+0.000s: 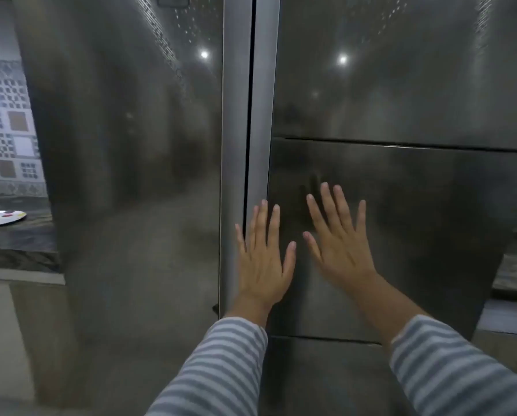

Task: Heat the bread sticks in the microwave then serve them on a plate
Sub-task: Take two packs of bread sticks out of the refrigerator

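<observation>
Kitchen; steel refrigerator [131, 175], counter, plate [2, 218] far left. Left hand [263, 265], right hand [338, 244]: flat, fingers spread, pressing drawer front [416, 235], holding nothing. Bread sticks unseen. Step: probably closing up; next, the microwave.

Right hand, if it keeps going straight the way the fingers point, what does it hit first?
The right hand, fingers straight and spread, points up along the fridge's middle drawer panel. Going on, it would first meet the seam under the upper door, though it may already be touching the panel; depth is unclear.

No readable text, brand or number anywhere. Nothing legible on the refrigerator doors [401, 220].
</observation>
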